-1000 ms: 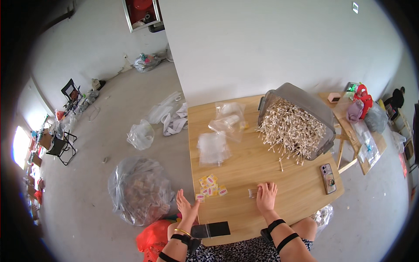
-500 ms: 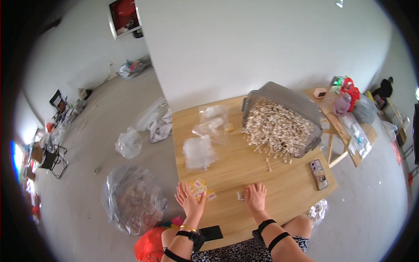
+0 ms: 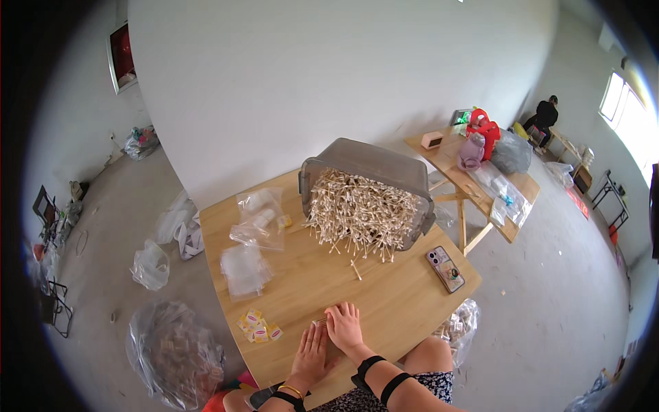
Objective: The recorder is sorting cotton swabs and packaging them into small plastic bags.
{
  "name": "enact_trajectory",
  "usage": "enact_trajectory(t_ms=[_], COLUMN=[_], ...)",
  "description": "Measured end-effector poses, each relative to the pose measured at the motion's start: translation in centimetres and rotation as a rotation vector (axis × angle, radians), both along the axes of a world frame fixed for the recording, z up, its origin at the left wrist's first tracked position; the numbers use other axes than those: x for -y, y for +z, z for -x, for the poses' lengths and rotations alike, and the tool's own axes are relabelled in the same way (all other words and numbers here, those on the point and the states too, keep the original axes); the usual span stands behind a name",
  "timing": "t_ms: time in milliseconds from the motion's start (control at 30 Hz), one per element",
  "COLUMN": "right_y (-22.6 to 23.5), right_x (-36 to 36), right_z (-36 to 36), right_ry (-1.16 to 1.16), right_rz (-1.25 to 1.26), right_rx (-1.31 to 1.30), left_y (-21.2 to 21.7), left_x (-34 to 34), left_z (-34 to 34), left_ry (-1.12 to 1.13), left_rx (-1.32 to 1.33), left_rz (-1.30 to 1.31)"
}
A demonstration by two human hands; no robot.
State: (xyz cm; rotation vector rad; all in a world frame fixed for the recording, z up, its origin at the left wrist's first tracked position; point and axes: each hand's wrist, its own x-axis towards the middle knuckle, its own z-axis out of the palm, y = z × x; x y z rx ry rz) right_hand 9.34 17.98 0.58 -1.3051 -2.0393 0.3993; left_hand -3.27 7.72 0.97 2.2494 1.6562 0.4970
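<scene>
While both hands meet near the front edge of the pale wood-grain table [image 3: 384, 309], a small row of thin, white-tipped cotton swabs [image 3: 319, 321] lies on the top right between them, mostly covered by fingers. And look at the left hand [image 3: 312, 353]: palm down, flat, fingers stretched forward and together, thumb out to the side, fingertips right at the sticks. Beside it the right hand [image 3: 344, 328] arches over the other end, fingers bent a little; whether they pinch any sticks is hidden, so I can't say.

Here's the danger, as I judge it: uneven pressure from either side could roll those slim sticks apart, skewing the neat row or making one ride over another. Pressing too hard might bend a stem, and the palms could soil the tips.

Farther back, a translucent grey plastic bin [image 3: 374, 159] lies on its side, a great tangle of swabs [image 3: 364, 213] heaped at its mouth, one loose swab [image 3: 355, 270] out front. A knock to that bin could send more sliding forward! Over left, small yellow-and-white paper cards [image 3: 257, 328] lie loosely overlapped near the edge; a careless left forearm could sweep some off.
</scene>
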Motion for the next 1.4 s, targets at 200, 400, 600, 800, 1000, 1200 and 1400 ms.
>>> enact_trajectory(t_ms=[200,400,600,800,1000,1200,1400], right_y=[0.0,-0.9,2.7,3.3,1.3,2.3,2.9], right_x=[-0.1,-2.1,-12.9,-20.4,-24.3,-22.4,-15.8], right_z=[0.0,-0.8,0.4,1.4,2.0,0.7,-0.7], right_ry=[0.001,-0.026,0.014,0.008,-0.005,0.227,0.323], right_rz=[0.041,0.201,-0.083,-0.189,-0.427,-0.499,-0.330], right_rx=[-0.110,-0.378,-0.024,0.533,0.604,0.603,0.675], left_y=[-0.3,-0.5,-0.5,-0.5,-0.1,-0.2,-0.2], left_x=[-1.2,-1.6,-1.3,-1.6,-1.8,-1.5,-1.5], left_z=[-1.3,-1.7,-1.1,-1.5,-1.5,-1.1,-1.2], left_ry=[0.134,0.136,0.166,0.149,0.150,0.161,0.148], left_rx=[-0.122,-0.090,-0.053,-0.065,-0.043,-0.052,-0.050], left_rz=[-0.022,-0.055,-0.058,-0.031,-0.007,-0.015,-0.063])
